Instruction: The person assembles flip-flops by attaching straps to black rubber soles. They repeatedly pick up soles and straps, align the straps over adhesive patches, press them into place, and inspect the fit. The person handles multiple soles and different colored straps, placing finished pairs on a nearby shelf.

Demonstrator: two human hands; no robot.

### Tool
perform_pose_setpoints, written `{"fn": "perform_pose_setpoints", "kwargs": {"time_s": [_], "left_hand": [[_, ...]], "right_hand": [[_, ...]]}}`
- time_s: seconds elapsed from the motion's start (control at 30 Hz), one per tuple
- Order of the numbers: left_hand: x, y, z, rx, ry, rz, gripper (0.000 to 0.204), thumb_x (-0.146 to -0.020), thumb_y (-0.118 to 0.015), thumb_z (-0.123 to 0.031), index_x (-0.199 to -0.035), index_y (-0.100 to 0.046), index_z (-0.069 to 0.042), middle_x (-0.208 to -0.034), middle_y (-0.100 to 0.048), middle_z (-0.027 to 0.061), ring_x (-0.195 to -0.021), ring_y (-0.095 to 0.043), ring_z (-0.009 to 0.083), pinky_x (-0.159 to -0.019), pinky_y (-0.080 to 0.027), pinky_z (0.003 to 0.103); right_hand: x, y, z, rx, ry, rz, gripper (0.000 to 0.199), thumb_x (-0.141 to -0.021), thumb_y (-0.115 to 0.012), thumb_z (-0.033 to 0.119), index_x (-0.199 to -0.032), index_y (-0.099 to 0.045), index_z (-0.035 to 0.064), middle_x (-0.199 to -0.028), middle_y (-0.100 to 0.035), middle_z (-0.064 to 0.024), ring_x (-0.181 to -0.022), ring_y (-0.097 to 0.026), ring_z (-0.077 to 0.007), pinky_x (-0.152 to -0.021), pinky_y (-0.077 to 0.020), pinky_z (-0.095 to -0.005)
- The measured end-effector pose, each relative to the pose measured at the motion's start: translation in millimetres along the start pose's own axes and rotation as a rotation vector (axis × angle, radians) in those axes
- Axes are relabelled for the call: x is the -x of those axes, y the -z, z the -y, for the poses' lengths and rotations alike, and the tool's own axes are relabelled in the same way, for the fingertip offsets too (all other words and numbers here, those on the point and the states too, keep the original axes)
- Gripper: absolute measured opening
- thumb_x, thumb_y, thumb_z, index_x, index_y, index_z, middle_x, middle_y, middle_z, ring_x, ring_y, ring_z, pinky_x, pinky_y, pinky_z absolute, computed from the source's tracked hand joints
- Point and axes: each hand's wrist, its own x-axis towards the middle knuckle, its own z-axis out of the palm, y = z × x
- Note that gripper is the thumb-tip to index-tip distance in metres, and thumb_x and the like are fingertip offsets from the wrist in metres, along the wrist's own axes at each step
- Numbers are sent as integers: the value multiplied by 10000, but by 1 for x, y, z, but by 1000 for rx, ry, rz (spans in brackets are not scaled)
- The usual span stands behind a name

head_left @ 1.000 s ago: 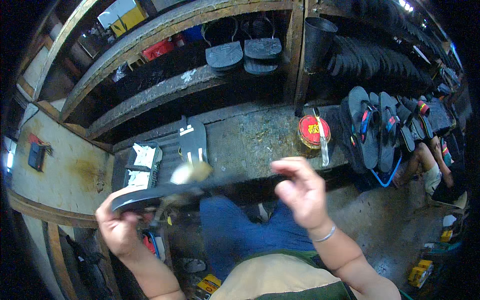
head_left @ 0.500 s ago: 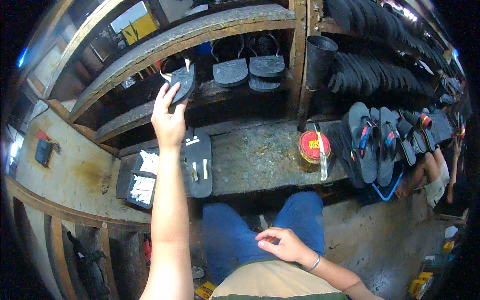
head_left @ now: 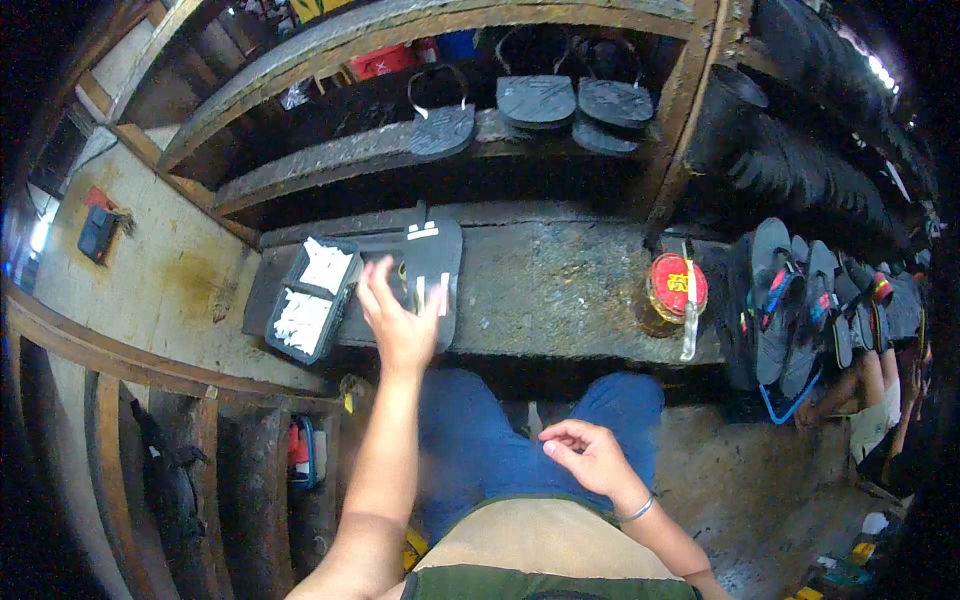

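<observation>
My left hand point(head_left: 403, 325) is open, fingers spread and empty, above the edge of a dark sandal sole point(head_left: 440, 250) lying on the workbench. Pale short strips point(head_left: 423, 230) sit on that sole; my fingers partly hide it. Left of the hand stands a black two-part tray point(head_left: 310, 350) filled with white strips point(head_left: 325, 265). My right hand point(head_left: 590, 460), with a silver bangle at the wrist, hovers over my lap, its fingers loosely bent and nothing visible in them. On the shelf above, a dark sandal point(head_left: 443, 130) with a thin strap rests toe outward.
More sandals point(head_left: 537, 100) line the shelf point(head_left: 300, 165). A red-lidded jar point(head_left: 672, 275) with a knife point(head_left: 690, 325) across it stands on the bench point(head_left: 560, 280). Finished sandals point(head_left: 770, 265) cluster at the right, near another person's arm point(head_left: 875, 375). Stacked soles fill the upper right.
My left hand has let go of the sandal on the shelf and come down toward the bench. The view has shifted left; my right hand stays over my lap, its fingers slightly more bent.
</observation>
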Motion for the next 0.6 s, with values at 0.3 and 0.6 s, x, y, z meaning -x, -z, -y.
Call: {"fn": "perform_pose_setpoints", "kwargs": {"time_s": [0.3,0.6], "left_hand": [[38,2,28,80,-1,139,1183,-689,-919,-171,-1613,-181,-146,-1551,-342,298,-1340,-517,452,-1107,-448,545],[122,77,22,1682,428,799,1456,-588,-964,-266,-1650,31,-276,-1603,-302,314,-1399,-491,455,-1160,-404,563]], "right_hand": [[-49,-7,17,259,101,216,173,-965,-746,143,-1099,-749,33,-1000,-737,-13,-910,-672,-87,-831,-560,-281],[-62,25,47,-972,265,279,702,-852,-832,161,-1465,-508,50,-1454,-557,-220,-1071,-693,-259,-874,-570,-354]]}}
